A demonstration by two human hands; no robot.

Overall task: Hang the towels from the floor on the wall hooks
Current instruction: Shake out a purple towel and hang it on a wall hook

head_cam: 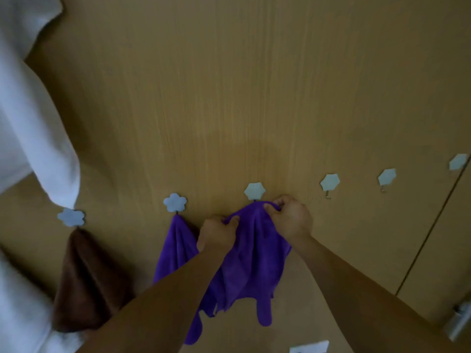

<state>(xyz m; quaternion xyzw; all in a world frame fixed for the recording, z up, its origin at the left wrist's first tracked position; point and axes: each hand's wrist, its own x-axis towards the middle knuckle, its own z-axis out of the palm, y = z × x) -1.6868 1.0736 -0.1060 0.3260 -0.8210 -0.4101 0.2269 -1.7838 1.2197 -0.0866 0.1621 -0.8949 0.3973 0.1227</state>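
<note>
A purple towel (251,253) hangs against the wooden wall with its top edge at the third flower hook (254,191). My left hand (218,233) grips the towel's upper left edge. At the top right, just under the hook, my right hand (289,216) pinches the towel. A second purple towel (174,245) hangs from the flower hook (174,202) to the left. A brown towel (86,278) hangs from the leftmost hook (71,216).
Three bare flower hooks (329,182) (387,177) (458,161) follow to the right on the wood panel. White cloth (30,118) hangs at the far left. A door seam and a metal handle (460,319) are at the lower right; a white switch plate (309,347) is at the bottom.
</note>
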